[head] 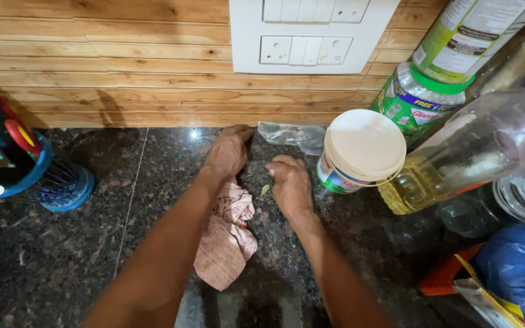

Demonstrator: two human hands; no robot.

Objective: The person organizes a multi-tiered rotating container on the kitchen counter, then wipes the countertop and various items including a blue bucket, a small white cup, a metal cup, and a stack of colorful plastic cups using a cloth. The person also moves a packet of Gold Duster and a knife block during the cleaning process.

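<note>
Left hand (pixel 228 153) pressing down, fingers curled, on the upper end of the pink patterned cloth (pixel 227 242); grip itself not being shown clearly. Right hand (pixel 289 182) resting palm down just beside the cloth, fingers bent loosely, gripping nothing visible. Cloth trailing from under the left hand back toward the body, lying crumpled between both forearms on the dark speckled table (pixel 62 261). Small green scrap (pixel 265 190) lying between the hands. Clear plastic bag (pixel 291 135) lying just beyond the right hand. White-lidded tub (pixel 363 149) standing just right of it, oil bottle (pixel 457 164) leaning beyond. Blue utensil holder (pixel 28 173) standing well apart at left.
</note>
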